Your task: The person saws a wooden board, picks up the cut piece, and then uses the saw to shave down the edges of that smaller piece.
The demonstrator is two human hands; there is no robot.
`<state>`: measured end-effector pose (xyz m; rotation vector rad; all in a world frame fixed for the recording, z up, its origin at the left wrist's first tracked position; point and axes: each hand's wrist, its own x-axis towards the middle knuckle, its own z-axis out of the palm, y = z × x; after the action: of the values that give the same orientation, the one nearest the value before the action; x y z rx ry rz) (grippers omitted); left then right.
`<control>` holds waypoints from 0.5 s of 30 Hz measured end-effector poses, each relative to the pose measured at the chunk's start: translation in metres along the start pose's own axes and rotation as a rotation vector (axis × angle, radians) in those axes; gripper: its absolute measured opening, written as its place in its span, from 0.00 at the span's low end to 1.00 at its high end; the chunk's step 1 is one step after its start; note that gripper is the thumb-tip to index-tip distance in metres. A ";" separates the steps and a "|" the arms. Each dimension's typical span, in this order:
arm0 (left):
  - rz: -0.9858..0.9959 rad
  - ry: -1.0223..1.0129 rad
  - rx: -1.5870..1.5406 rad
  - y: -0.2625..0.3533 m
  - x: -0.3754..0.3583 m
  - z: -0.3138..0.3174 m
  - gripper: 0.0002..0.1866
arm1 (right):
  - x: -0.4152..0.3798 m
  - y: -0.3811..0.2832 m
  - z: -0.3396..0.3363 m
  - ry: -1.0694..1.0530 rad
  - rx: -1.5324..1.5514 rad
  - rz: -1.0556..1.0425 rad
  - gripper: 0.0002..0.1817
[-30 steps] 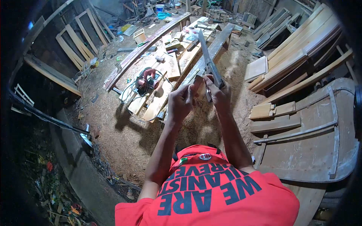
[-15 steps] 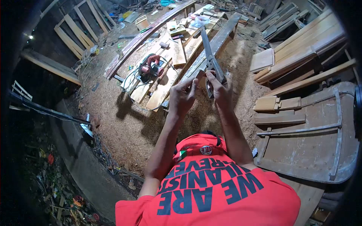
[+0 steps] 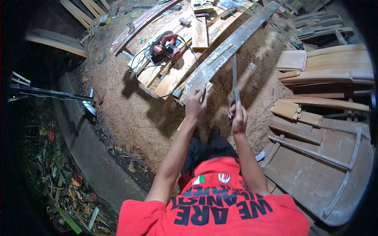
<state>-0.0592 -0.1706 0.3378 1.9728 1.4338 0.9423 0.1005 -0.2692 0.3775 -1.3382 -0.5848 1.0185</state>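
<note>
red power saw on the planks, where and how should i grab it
Probably best by the red handle, palm down from above: it arches up over the body of the power saw, which rests on the planks.

Power tool (image 3: 170,38) on planks (image 3: 169,83)

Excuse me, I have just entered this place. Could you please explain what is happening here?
A person stands at a low bench plank in what looks like a woodworking space. The left hand holds a small piece of wood near the plank's end. The right hand grips a long-bladed tool, perhaps a hand saw, its blade pointing away and apart from the piece. A red power tool with a cable lies on boards beside the plank.
</note>
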 end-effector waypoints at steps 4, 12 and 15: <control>-0.109 -0.049 0.022 -0.068 0.004 0.065 0.20 | 0.004 0.072 -0.030 -0.075 -0.312 0.092 0.19; -0.192 0.009 0.167 -0.201 0.037 0.168 0.21 | 0.064 0.183 -0.027 -0.246 -0.447 0.206 0.18; -0.153 0.121 0.248 -0.232 0.061 0.191 0.20 | 0.086 0.219 -0.021 -0.218 -0.424 0.116 0.18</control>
<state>-0.0348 -0.0447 0.0599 1.9702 1.8183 0.8629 0.1017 -0.2236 0.1458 -1.6572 -0.9343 1.1874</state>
